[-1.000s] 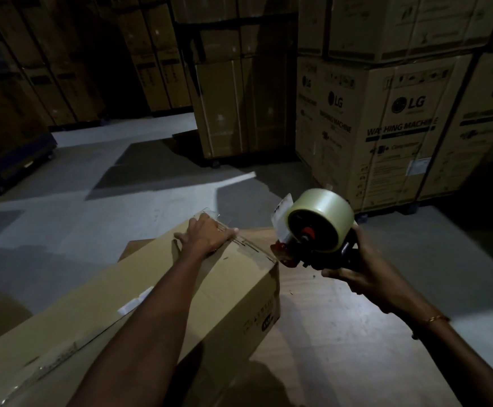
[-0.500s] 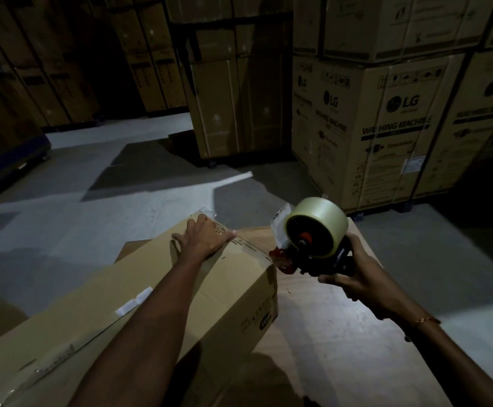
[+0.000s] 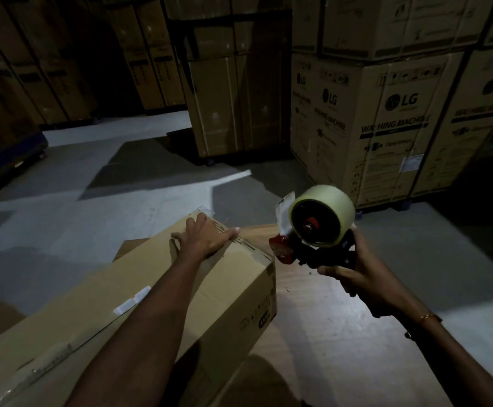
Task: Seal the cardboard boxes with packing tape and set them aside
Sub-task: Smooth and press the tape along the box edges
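Little is changing across the last second: both hands are keeping their places, with the dispenser only drifting slightly nearer the box end. The left hand (image 3: 207, 240) is pressing flat on the far top end of the long brown cardboard box (image 3: 139, 304), fingers straight and spread over clear tape that is already running along the top seam. That box is lying on its side across a pale wooden table (image 3: 342, 333), its near end running out of view at the lower left. The right hand (image 3: 362, 277) is gripping the handle of a red-and-black tape dispenser (image 3: 315, 239) loaded with 1 pale roll of packing tape, fingers curled tight around it, and holding it in the air just beside the box's far corner, not touching it.

Judging by its stiff, crisp panels, the carton will probably be handling as rigid but bulky; its weight cannot be told. Gripping it with 2 hands under opposite ends looks safest, since the taped top is glossy and likely slick. Stacks of large printed appliance cartons (image 3: 386, 121) are standing behind.
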The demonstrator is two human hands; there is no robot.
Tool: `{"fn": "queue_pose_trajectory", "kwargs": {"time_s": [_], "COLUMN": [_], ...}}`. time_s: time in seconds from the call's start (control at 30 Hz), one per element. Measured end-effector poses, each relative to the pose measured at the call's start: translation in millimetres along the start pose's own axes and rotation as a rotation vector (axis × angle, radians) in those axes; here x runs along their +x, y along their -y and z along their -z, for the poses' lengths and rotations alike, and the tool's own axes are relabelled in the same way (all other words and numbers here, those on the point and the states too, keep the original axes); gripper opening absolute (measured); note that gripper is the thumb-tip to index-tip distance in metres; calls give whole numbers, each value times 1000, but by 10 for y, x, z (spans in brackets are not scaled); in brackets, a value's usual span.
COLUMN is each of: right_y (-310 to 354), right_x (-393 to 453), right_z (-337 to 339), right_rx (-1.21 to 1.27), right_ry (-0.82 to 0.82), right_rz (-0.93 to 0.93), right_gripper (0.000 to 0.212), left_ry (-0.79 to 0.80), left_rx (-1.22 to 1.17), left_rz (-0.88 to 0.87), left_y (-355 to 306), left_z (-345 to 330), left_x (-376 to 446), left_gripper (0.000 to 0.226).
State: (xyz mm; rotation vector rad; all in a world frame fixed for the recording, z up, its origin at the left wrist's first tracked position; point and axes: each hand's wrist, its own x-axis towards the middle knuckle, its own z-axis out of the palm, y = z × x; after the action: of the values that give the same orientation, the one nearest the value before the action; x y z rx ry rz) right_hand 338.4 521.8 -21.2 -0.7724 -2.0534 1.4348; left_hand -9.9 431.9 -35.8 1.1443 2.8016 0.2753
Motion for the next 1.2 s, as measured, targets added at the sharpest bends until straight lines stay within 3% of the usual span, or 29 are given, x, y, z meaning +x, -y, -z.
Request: {"fn": "queue_pose_trajectory", "kwargs": {"time_s": [0.43,0.87,1.2], "right_y": [-59,-55,-155], "right_x": [-65,-81,-140], "right_z": [-80,-123,-111], "right_rx": [-81,-184,-153], "right_ry": [45,96,96], "right_rz": [-107,-91,-121], "right_gripper": [71,80,80], "left_ry": [71,43,79], "left_rx": [46,103,14], "left_rz": [-32,-44,-460], "left_y": [-1,-109,-415], "left_z": [82,-26,-277], "left_x": [-59,-354,-1135], "left_gripper": [121,84,62]}}
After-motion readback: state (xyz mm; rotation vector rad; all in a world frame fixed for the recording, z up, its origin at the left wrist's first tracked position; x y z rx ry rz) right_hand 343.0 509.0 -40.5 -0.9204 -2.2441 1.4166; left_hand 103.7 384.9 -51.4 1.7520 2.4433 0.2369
